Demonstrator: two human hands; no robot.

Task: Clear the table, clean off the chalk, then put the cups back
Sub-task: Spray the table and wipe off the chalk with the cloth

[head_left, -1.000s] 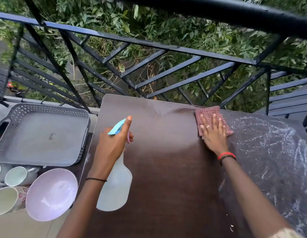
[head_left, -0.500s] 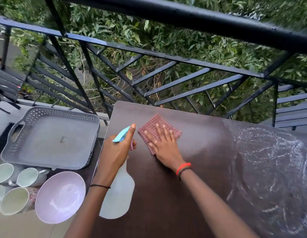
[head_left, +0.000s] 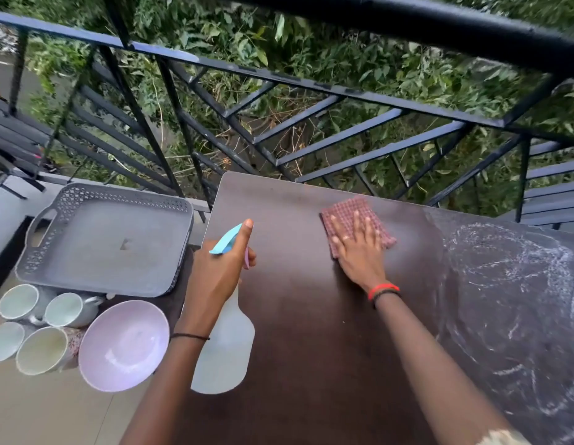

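Chalk scribbles (head_left: 510, 284) cover the table (head_left: 311, 348) to the right of the right hand (head_left: 359, 255).
That hand presses a checked cloth (head_left: 345, 208) flat with straight fingers; the left hand (head_left: 218, 271) grips a spray bottle (head_left: 224, 358), forefinger raised; cups (head_left: 43, 350) stand to its left, off the table.

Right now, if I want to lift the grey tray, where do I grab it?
Take the grey tray by the cut-out handle in its left end wall, coming from the left side. The slot lets fingers hook through; the tray lies flat, and the table crowds its right side.
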